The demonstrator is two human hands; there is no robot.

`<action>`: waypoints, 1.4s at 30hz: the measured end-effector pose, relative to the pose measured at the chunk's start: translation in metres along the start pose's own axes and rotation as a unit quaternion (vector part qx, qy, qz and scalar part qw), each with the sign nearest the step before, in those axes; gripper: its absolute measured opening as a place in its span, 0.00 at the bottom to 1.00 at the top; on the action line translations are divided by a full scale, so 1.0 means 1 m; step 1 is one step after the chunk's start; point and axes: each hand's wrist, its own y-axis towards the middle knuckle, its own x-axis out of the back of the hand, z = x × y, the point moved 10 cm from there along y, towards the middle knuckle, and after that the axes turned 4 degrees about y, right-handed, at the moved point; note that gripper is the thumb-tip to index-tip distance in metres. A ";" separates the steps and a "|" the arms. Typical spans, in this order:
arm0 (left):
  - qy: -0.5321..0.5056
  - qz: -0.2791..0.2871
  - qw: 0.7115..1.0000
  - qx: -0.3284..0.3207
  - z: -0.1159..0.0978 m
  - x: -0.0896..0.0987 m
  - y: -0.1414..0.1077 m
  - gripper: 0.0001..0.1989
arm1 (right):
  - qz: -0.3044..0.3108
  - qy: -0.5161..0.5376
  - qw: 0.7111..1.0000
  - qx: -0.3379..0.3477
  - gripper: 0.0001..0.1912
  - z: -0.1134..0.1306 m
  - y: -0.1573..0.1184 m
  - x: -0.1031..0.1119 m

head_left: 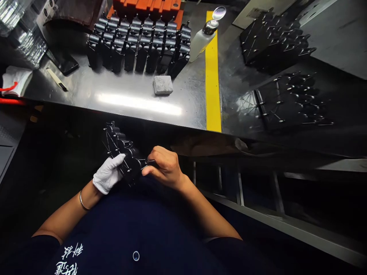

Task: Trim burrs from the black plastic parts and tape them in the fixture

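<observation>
In a white glove, my left hand (107, 174) grips a black ribbed part (117, 147) in front of the bench edge, its thumb lying across the part. My bare right hand (164, 166) pinches a small dark piece (149, 163) at the right end of that part. Whether this piece is joined to the part cannot be made out. The part is tilted, with thin metal pins and rounded black sections along it. My left palm hides some of its underside.
On the metal bench (83, 89) stand rows of black parts (140, 42), a grey block (163, 85), a white bottle (200, 42), a knife (56, 79) and a phone (64, 63). More black parts (272, 42) lie right of the yellow strip (212, 84).
</observation>
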 end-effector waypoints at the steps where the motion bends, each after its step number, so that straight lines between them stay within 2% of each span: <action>1: -0.008 -0.006 1.000 0.003 0.001 0.000 0.000 0.08 | 0.005 -0.006 1.000 -0.001 0.27 0.000 0.000 -0.001; 4: -0.026 -0.029 0.999 0.014 0.004 0.003 0.001 0.07 | 0.026 -0.018 0.999 -0.002 0.28 0.001 0.000 -0.005; 7: -0.022 -0.013 0.999 0.031 0.006 0.005 0.001 0.08 | 0.041 0.087 0.995 -0.008 0.26 -0.001 -0.001 -0.005; 8: -0.019 0.010 0.999 0.045 0.007 0.003 0.001 0.09 | 0.030 0.138 0.990 -0.017 0.25 -0.005 -0.002 -0.002; 10: -0.017 0.091 0.992 0.091 0.012 -0.008 -0.003 0.16 | -0.042 0.208 0.975 -0.064 0.20 -0.022 -0.002 0.014; 12: -0.006 0.196 0.969 0.150 0.019 -0.026 -0.012 0.27 | -0.128 0.230 0.954 -0.146 0.13 -0.049 -0.007 0.031; 13: 0.006 0.243 0.954 0.177 0.023 -0.034 -0.017 0.32 | -0.142 0.243 0.941 -0.188 0.16 -0.062 -0.010 0.033; 15: 0.045 0.306 0.923 0.230 0.032 -0.044 -0.026 0.37 | -0.087 0.298 0.918 -0.246 0.31 -0.078 -0.011 0.020; 17: 0.097 0.317 0.908 0.257 0.040 -0.043 -0.027 0.36 | -0.003 0.353 0.896 -0.269 0.36 -0.081 -0.012 0.003; 19: 0.145 0.292 0.920 0.220 0.036 -0.036 -0.018 0.32 | 0.014 0.374 0.883 -0.283 0.33 -0.083 -0.016 0.001; 22: 0.157 0.228 0.955 0.104 0.011 -0.024 -0.004 0.21 | -0.076 0.347 0.879 -0.319 0.29 -0.095 -0.027 0.015; 25: 0.194 0.110 0.974 -0.028 -0.021 -0.008 0.001 0.11 | -0.153 0.284 0.872 -0.368 0.26 -0.100 -0.038 0.021; 26: 0.212 0.074 0.972 -0.064 -0.030 -0.005 0.000 0.11 | -0.159 0.273 0.868 -0.384 0.25 -0.098 -0.040 0.018; 28: 0.222 0.037 0.969 -0.105 -0.039 -0.006 -0.002 0.10 | -0.125 0.292 0.860 -0.399 0.26 -0.090 -0.039 0.001; 30: 0.171 0.023 0.977 -0.128 -0.042 -0.009 -0.002 0.07 | -0.068 0.345 0.850 -0.393 0.28 -0.078 -0.034 -0.018; 32: 0.097 0.004 0.985 -0.144 -0.043 -0.009 0.000 0.08 | -0.039 0.370 0.843 -0.389 0.27 -0.070 -0.031 -0.025; 35: 0.007 -0.018 0.992 -0.124 -0.039 -0.008 0.003 0.12 | -0.054 0.316 0.868 -0.379 0.18 -0.069 -0.026 -0.011; 38: -0.017 -0.033 0.996 -0.085 -0.032 -0.006 0.004 0.11 | -0.046 0.270 0.896 -0.350 0.14 -0.065 -0.020 -0.002; 42: -0.015 -0.042 0.997 -0.056 -0.026 -0.004 0.004 0.10 | -0.054 0.233 0.903 -0.358 0.11 -0.065 -0.022 0.002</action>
